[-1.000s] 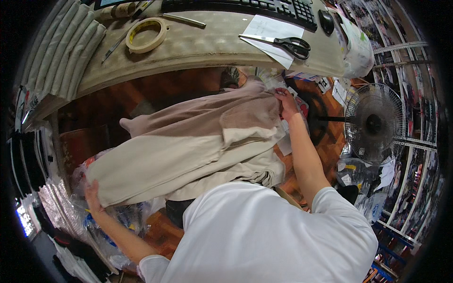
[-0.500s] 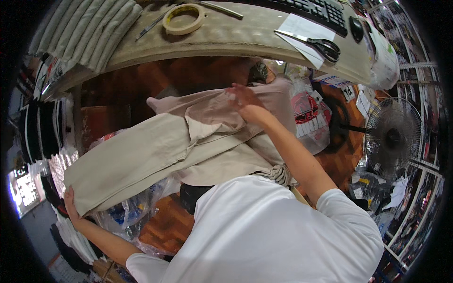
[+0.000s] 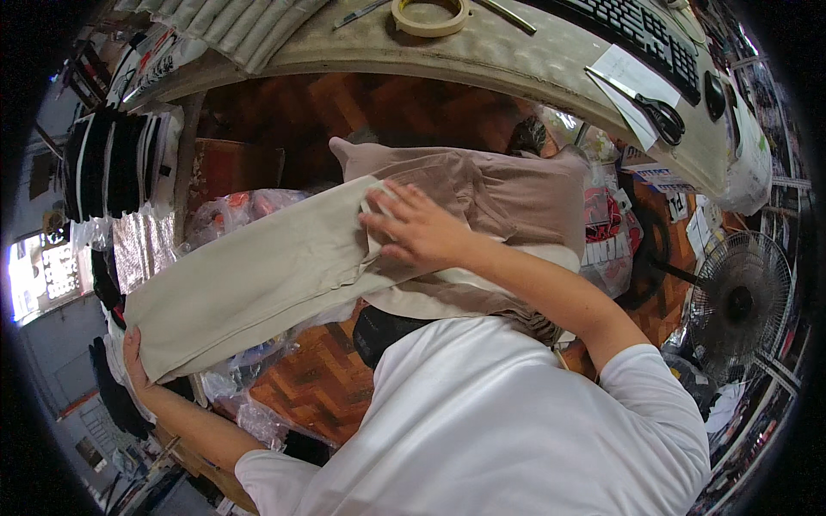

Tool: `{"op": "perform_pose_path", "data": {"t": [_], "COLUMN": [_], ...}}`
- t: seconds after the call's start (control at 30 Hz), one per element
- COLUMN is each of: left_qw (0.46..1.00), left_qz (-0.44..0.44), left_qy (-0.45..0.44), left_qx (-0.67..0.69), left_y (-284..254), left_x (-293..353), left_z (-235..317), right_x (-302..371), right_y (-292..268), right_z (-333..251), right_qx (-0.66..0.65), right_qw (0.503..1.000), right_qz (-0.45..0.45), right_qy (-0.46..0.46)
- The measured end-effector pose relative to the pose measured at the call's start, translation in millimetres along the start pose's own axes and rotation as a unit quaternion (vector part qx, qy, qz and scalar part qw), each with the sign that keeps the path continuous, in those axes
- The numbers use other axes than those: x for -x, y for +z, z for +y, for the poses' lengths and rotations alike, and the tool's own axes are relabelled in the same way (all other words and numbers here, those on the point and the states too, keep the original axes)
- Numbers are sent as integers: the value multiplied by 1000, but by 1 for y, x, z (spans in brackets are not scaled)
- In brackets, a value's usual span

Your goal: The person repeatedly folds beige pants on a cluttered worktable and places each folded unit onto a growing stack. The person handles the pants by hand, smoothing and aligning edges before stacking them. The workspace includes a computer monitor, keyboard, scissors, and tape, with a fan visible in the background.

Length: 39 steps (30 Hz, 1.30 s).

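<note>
A pair of beige trousers (image 3: 249, 275) stretches from my lap toward the left, one leg laid long and smooth over the other. My left hand (image 3: 136, 359) grips the leg's hem at the far left end; some of its fingers are hidden by the cloth. Palm down, my right hand (image 3: 419, 230) lies on the trousers near the middle with its fingers spread. Under and beyond it, a mauve pillow-like thing (image 3: 525, 185) with pointed corners bears part of the cloth.
Ahead runs a table edge (image 3: 361, 58) with masking tape (image 3: 430, 19), scissors (image 3: 658, 116) and a keyboard (image 3: 645, 47). A fan (image 3: 740, 297) stands at the right. Plastic bags (image 3: 249, 206) lie below the trousers. Stacked dark cloth (image 3: 116, 163) sits at the left.
My right hand has moved left and nearer, from above the pillow-like thing down onto the trousers. The trousers' right part lies flatter. My left hand keeps the hem. The whole view has shifted.
</note>
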<state>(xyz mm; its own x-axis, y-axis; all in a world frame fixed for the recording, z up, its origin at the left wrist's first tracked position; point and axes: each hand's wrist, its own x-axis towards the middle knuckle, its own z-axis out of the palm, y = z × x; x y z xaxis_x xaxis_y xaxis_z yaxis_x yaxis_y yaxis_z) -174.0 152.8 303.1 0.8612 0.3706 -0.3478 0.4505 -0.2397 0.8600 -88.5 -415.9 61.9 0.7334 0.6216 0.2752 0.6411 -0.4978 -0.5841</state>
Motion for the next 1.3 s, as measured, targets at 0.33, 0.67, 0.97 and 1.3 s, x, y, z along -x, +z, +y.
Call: {"op": "perform_pose_path", "data": {"t": [0.33, 0.67, 0.97, 1.3], "left_qw": [988, 861, 989, 994], "left_qz": [49, -451, -38, -26], "left_qy": [136, 65, -104, -30], "left_qx": [45, 225, 93, 98], "left_y": [109, 411, 409, 417], "left_x": [53, 59, -11, -32], "left_z": [77, 71, -151, -127], "right_x": [-18, 13, 66, 81], "right_y": [-15, -117, -20, -25], "right_z": [-25, 19, 73, 113], "right_qx": [-191, -676, -281, -197], "right_qw": [977, 682, 814, 852], "right_qz": [-89, 33, 58, 94], "right_qy": [35, 276, 505, 477]}}
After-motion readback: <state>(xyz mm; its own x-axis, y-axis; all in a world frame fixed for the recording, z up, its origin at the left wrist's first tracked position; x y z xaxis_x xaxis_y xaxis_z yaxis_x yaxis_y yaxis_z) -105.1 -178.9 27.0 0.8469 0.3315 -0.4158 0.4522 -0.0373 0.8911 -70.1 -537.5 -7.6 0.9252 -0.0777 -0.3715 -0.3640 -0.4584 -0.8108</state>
